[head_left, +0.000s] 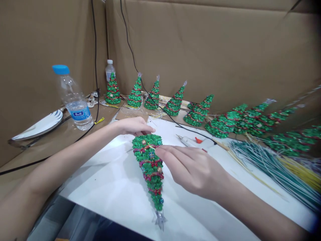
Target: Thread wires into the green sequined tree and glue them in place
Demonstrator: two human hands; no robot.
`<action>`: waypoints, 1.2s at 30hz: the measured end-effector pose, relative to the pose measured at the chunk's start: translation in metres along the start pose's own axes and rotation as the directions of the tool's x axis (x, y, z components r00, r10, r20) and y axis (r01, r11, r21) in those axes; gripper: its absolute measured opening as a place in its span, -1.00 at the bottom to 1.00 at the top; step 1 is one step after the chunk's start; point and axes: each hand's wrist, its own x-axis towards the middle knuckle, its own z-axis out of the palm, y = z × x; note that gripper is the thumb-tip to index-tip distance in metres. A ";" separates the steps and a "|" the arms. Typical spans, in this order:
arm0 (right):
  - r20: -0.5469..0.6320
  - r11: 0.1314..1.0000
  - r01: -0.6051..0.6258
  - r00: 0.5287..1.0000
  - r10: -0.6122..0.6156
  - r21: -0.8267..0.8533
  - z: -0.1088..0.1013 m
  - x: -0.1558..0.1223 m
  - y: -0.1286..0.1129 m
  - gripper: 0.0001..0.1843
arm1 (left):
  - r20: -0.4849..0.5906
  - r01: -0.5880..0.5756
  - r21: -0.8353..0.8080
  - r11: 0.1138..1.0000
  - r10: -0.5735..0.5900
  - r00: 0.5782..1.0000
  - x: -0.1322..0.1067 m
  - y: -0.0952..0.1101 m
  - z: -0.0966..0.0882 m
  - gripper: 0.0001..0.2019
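Note:
A small green tinsel Christmas tree (pixel 150 167) with red garland and small baubles lies on a white sheet (pixel 112 187), its silver star tip pointing toward me. My left hand (pixel 134 126) is closed round the tree's wide base at the far end. My right hand (pixel 190 165) rests beside the tree on its right, fingertips pinched on a thin yellow strand at the upper part of the tree.
A row of finished green trees (pixel 175 102) stands along the cardboard wall. A glue gun (pixel 188 140) with a black cord lies behind my right hand. Green and yellow strips (pixel 276 167) are heaped at right. A water bottle (pixel 74 100) and a white plate (pixel 40 125) stand at left.

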 end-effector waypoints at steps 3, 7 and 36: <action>0.019 0.999 0.010 1.000 -0.011 0.032 0.002 0.001 -0.001 -0.59 | 0.007 0.001 -0.003 1.000 -0.001 1.000 0.001 -0.001 -0.001 -0.65; 0.062 0.999 0.017 0.998 -0.018 0.031 0.004 0.002 -0.001 -0.63 | 0.007 0.019 -0.013 1.000 -0.019 1.000 0.001 -0.001 -0.001 -0.69; 0.419 0.568 -0.648 0.761 0.495 0.507 0.052 -0.002 0.023 -0.71 | 0.007 -0.034 -0.092 0.995 0.035 0.999 0.009 -0.012 -0.015 -0.82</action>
